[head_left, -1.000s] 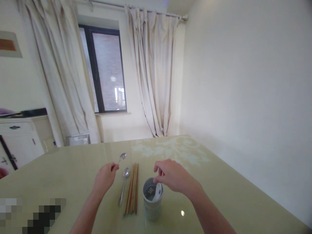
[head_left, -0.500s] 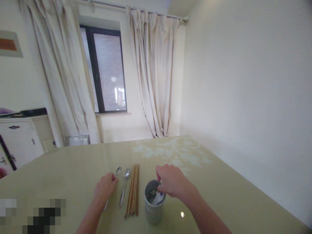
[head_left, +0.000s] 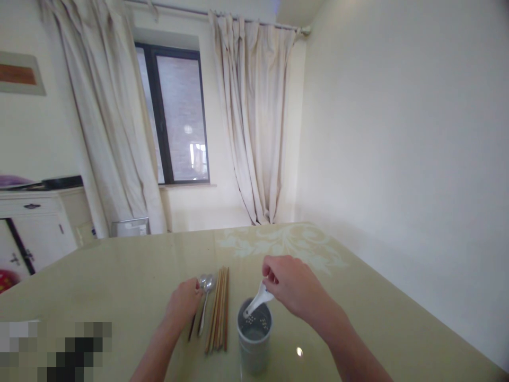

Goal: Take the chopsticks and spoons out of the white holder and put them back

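My right hand point(head_left: 288, 278) is closed on a white soup spoon point(head_left: 257, 300), gripping its upper end. The spoon slants down to the left, its lower tip just over the mouth of a grey cylindrical utensil holder point(head_left: 254, 347) with holes inside. My left hand point(head_left: 185, 302) is closed around the neck of a metal spoon point(head_left: 202, 279), partly hidden by the fingers. Right beside it lies a second metal spoon point(head_left: 208, 286). Between the spoons and the holder, a bundle of several wooden chopsticks point(head_left: 218, 313) lies lengthwise.
The pale green glossy table point(head_left: 139, 276) runs back toward the curtains point(head_left: 262, 106) and the window. A wall point(head_left: 397, 159) borders its right side. A white cabinet point(head_left: 43, 223) stands at the far left, and a blurred patch covers the lower left corner.
My right hand has risen, lifting the white soup spoon up out of the holder. The left hand has shifted right, bringing its metal spoon up against the other one.
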{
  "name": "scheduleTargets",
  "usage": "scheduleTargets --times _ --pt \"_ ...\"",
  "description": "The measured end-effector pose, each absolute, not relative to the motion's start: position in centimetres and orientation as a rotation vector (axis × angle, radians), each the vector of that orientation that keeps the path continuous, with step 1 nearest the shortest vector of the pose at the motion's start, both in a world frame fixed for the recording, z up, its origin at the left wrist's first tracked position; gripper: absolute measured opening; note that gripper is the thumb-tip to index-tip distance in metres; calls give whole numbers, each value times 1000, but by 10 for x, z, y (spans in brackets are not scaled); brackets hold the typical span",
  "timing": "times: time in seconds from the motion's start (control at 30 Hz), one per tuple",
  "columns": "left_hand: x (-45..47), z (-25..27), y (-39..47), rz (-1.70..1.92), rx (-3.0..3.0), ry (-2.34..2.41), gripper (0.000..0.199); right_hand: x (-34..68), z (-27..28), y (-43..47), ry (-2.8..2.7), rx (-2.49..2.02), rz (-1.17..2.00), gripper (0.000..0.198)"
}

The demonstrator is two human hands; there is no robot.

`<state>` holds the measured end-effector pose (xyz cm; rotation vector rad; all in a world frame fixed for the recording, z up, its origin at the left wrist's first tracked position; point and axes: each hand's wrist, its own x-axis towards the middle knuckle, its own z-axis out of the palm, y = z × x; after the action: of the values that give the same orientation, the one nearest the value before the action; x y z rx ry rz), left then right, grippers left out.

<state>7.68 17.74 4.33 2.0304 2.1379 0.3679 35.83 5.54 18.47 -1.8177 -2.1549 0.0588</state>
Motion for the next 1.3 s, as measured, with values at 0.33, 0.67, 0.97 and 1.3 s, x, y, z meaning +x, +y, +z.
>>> scheduleTargets --times 0.33,0.67,0.97,1.3 --pt "179 132 99 1052 2135 1023 37 354 191 62 -1921 -1452 57 7" --pt "94 98 162 738 2205 1791 28 362 166 66 -2244 -1719 295 42" --pt "36 52 180 338 1940 2300 25 348 158 73 -2416 -1805 262 16" --pt "21 21 187 270 1888 2349 32 359 160 75 -2352 -1902 243 15"
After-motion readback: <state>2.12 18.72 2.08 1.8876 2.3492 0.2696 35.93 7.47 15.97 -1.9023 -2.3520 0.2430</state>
